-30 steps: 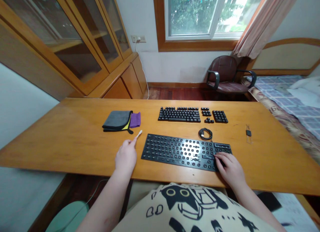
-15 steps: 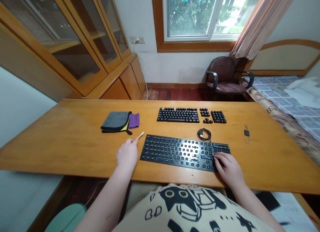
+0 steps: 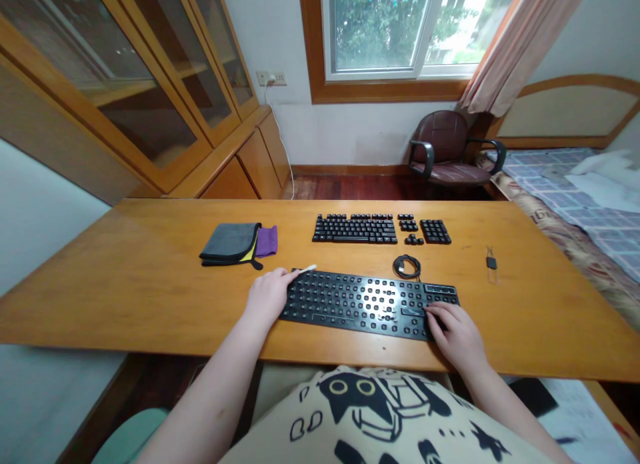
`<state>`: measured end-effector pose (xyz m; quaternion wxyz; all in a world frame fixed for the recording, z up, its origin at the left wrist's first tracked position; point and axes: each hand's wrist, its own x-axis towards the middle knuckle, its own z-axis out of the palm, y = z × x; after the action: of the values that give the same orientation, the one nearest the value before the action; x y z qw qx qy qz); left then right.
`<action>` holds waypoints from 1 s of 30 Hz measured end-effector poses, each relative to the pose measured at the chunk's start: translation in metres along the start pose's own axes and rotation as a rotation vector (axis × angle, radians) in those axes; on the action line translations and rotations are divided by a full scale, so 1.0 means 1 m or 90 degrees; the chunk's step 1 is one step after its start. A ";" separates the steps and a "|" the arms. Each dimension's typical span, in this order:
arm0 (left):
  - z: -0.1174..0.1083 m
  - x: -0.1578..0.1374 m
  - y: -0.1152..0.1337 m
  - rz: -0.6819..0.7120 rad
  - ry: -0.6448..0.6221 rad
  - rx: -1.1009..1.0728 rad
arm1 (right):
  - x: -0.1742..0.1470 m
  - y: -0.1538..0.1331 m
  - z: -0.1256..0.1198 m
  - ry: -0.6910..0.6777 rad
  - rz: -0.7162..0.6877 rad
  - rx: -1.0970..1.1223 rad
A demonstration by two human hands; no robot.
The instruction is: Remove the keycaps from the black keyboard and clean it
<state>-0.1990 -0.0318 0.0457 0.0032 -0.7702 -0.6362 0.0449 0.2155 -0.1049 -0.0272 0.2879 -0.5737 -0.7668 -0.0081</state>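
A black keyboard (image 3: 345,304) without its keycaps lies slightly askew near the desk's front edge, its bare switches showing and light glaring off its middle. My left hand (image 3: 269,295) is closed around a slim white stick that looks like a small brush (image 3: 308,269), its pale tip pointing right over the keyboard's upper left corner. At the other end, my right hand (image 3: 456,334) holds the keyboard, with thumb and fingers bent on its number-pad area. Behind the keyboard sits its coiled black cable (image 3: 407,267), the USB plug showing.
Removed black keycaps (image 3: 355,229) stand in keyboard order farther back, with a number-pad group (image 3: 435,231) beside them. A folded grey cloth (image 3: 231,243) and a purple cloth (image 3: 267,241) lie left. A wire keycap puller (image 3: 492,264) lies right on the wooden desk (image 3: 150,277).
My left hand has moved right with the white brush, from beside the keyboard to over its upper left corner. My right hand stays in place on the keyboard.
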 end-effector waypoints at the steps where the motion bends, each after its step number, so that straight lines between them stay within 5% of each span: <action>1: -0.001 0.002 -0.004 -0.034 0.006 0.007 | 0.000 0.000 0.000 0.000 -0.001 0.001; 3: -0.003 0.007 -0.012 -0.045 0.030 0.001 | 0.000 0.000 0.000 0.000 -0.002 0.001; 8: 0.000 0.020 -0.020 0.108 0.038 -0.072 | -0.001 0.000 0.000 -0.002 -0.001 -0.004; 14: -0.004 0.030 -0.026 0.027 0.050 -0.024 | 0.001 -0.003 -0.001 0.002 0.000 -0.001; 19: -0.001 0.035 0.006 0.204 0.012 -0.128 | 0.001 -0.002 -0.001 -0.001 0.009 -0.001; 26: 0.003 0.047 0.070 0.265 0.013 -0.148 | 0.002 -0.003 -0.001 0.001 0.008 0.010; 30: 0.002 0.054 0.071 0.275 -0.007 -0.113 | 0.001 -0.003 -0.001 -0.004 0.007 0.005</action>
<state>-0.1199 0.0076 0.0360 -0.0780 -0.8854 -0.4581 -0.0074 0.2129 -0.1053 -0.0247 0.2878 -0.5769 -0.7644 -0.0014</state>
